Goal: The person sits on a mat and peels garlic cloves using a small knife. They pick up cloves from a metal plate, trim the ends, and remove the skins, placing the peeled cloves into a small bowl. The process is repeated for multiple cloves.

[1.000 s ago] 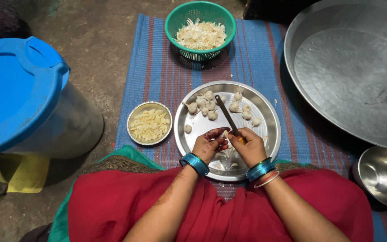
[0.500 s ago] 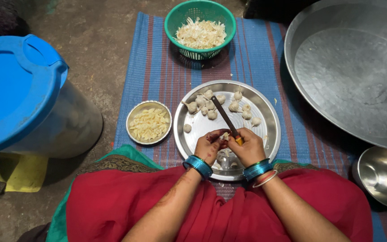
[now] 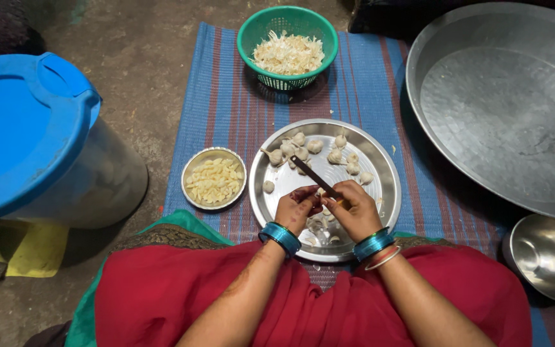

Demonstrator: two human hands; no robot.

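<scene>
Your right hand (image 3: 354,215) grips the knife (image 3: 316,177) and your left hand (image 3: 297,209) pinches a garlic clove (image 3: 319,193); a slip could nick fingers.

Both hands (image 3: 298,209) (image 3: 356,212) together, fingers curled

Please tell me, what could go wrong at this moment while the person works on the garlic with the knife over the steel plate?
1. The right hand holds the knife very near the fingers of the left hand, so a slip might cut them.
2. Both hands work near the close rim of the steel plate, so pressing there might tip it and scatter the garlic bulbs.
</scene>
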